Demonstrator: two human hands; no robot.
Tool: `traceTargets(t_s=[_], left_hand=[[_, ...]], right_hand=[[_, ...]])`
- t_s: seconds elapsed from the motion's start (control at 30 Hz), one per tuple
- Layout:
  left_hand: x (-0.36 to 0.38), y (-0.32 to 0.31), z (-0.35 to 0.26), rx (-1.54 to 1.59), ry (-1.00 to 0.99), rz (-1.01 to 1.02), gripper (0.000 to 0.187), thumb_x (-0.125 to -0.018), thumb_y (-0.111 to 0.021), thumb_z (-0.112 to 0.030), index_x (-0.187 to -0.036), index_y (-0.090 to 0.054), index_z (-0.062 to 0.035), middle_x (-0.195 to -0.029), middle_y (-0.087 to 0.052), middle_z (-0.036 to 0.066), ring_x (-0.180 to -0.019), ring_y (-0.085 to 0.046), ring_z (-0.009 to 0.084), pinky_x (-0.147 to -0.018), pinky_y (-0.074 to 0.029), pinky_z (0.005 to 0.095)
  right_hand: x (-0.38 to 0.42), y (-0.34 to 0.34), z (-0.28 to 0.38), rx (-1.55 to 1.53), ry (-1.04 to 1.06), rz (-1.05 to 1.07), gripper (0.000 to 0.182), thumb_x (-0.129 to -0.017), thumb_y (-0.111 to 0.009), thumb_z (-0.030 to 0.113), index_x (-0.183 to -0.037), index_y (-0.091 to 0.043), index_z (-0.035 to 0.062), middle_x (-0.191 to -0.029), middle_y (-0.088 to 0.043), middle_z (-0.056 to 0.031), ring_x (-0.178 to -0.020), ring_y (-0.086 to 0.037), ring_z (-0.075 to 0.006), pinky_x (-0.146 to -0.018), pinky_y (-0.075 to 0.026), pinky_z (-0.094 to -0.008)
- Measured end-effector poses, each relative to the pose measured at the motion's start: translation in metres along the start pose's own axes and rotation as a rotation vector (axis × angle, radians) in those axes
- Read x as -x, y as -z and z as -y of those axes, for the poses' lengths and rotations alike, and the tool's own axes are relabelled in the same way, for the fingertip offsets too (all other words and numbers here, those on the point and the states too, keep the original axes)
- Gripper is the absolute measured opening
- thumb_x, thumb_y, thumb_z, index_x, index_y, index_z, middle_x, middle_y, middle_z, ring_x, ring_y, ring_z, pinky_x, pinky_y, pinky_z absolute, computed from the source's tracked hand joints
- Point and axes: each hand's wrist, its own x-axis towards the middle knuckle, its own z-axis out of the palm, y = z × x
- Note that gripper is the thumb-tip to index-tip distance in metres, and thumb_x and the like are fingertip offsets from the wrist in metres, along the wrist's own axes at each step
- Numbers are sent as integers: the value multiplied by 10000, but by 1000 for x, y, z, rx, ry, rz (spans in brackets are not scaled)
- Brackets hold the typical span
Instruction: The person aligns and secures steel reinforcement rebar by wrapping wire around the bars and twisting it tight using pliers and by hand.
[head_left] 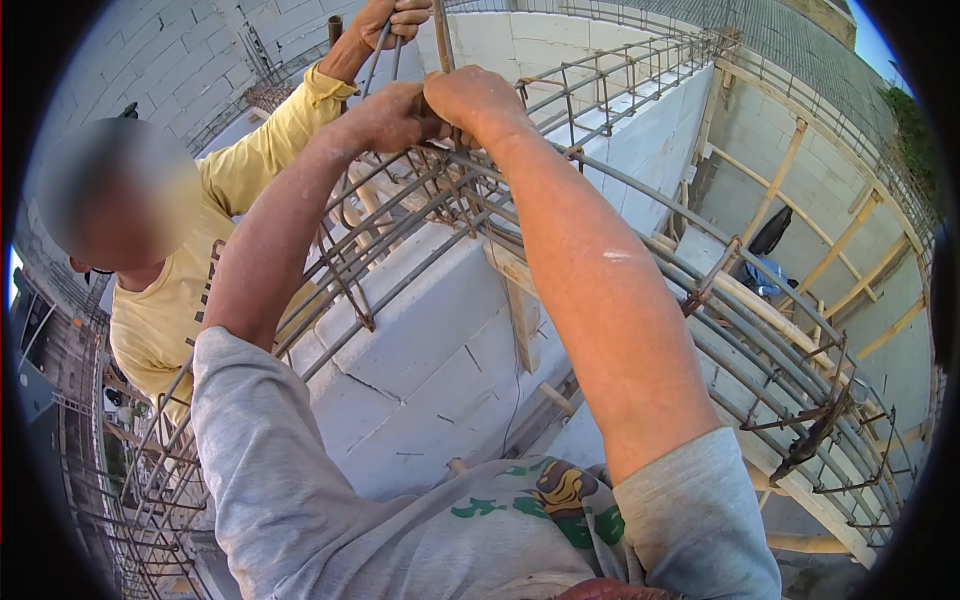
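My left hand [385,118] and my right hand [470,98] are side by side, both curled tight around the bars at the top of the rebar cage [420,215]. The cage sits on the white block wall [440,340]. Another person's hand [390,20] holds a bar just behind mine.

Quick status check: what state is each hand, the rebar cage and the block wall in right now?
Left hand: closed on the rebar cage's top joint.
Right hand: closed on the same joint, beside the left.
Rebar cage: assembled, lying along the wall top.
Co-worker's hand: gripping upright bars.
Block wall: built, bare, with some cracks.
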Motion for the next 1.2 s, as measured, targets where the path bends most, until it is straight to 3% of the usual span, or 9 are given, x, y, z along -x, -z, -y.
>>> traceTargets(t_s=[0.1, 0.27, 0.37, 0.4, 0.43, 0.6, 0.7, 0.97, 1.2], left_hand=[[-7, 0, 17, -250, -64, 2, 276, -832, -660, -164, -1052, -626, 0, -1013, -674, 219, -972, -624, 393, -849, -486, 438], [-4, -9, 13, -448, -233, -84, 320, -824, -654, -156, -1105, -602, -12, -1027, -667, 218, -971, -619, 413, -865, -485, 438], [-2, -15, 17, -335, -220, -143, 216, -817, -586, -123, -998, -643, -20, -967, -677, 207, -949, -624, 389, -823, -491, 451], [0, -10, 5, -105, -1, -43, 211, -820, -608, -127, -997, -647, -20, -963, -680, 192, -906, -647, 359, -805, -501, 429], [-2, -8, 15, 34, 11, -41, 211, -833, -618, -133, -1007, -653, -19, -934, -684, 178, -866, -661, 335, -786, -505, 412], [-11, 10, 24, -432, -426, -59, 197, -854, -614, -169, -918, -662, 11, -876, -679, 199, -847, -644, 385, -770, -500, 443], [-9, -1, 6, -436, -136, -62, 205, -846, -619, -180, -902, -667, 11, -881, -675, 228, -875, -633, 404, -775, -491, 470], [-11, -15, 5, -271, 62, -85, 278, -824, -659, -259, -973, -702, -28, -946, -690, 216, -938, -639, 391, -831, -497, 443], [-15, -9, 16, -424, -55, -63, 295, -847, -627, -270, -1038, -692, -54, -1034, -686, 195, -975, -634, 377, -847, -493, 447]], right_hand=[[2, -3, 2, 20, 1, -28, 462, -880, -470, 348, -1136, -689, 32, -1024, -728, -128, -1077, -657, -264, -921, -492, -395], [18, -2, 11, 26, -42, -155, 514, -896, -446, 382, -1216, -651, 36, -1269, -622, -180, -1200, -584, -322, -986, -459, -408], [11, 0, 6, 14, -11, -98, 499, -890, -446, 367, -1198, -663, 40, -1233, -645, -172, -1182, -598, -310, -978, -465, -409], [6, -2, 3, -17, -6, -73, 469, -873, -468, 335, -1177, -678, 46, -1200, -666, -155, -1155, -615, -296, -954, -479, -402], [4, -2, -1, -2, -11, -67, 462, -867, -474, 327, -1172, -681, 48, -1190, -671, -150, -1147, -620, -293, -946, -483, -399], [12, 3, 2, -7, -16, -34, 435, -867, -480, 307, -1161, -692, 68, -1175, -682, -125, -1128, -629, -289, -925, -492, -401], [5, -4, -2, 14, -41, -81, 443, -888, -456, 331, -1159, -695, 75, -1183, -680, -116, -1135, -625, -289, -937, -483, -410], [9, 0, -2, 52, -43, -5, 517, -922, -387, 402, -1224, -659, 83, -1257, -643, -122, -1187, -594, -295, -973, -454, -424], [-1, -8, -1, 39, 1, -82, 539, -937, -372, 402, -1247, -636, 49, -1284, -620, -153, -1214, -574, -313, -985, -451, -431]])
